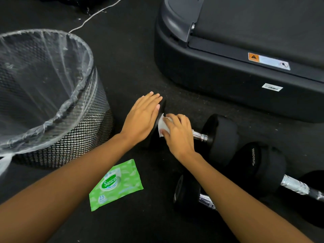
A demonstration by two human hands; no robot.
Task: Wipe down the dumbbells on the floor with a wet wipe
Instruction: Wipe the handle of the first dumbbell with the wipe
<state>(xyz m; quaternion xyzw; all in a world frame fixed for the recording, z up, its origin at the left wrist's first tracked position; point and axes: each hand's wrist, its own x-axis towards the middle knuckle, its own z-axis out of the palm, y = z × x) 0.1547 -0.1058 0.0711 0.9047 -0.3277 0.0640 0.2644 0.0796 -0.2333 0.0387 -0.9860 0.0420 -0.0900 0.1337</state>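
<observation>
Both hands (157,123) on far dumbbell (219,135)

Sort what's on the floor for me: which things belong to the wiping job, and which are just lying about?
Part of the job:
- wet wipe, pressed by the right hand onto the dumbbell being wiped
- left hand, flat on that dumbbell's left head
- two more dumbbells
- green wipes pack

Just lying about:
- treadmill
- lined mesh bin
- white cable
</observation>
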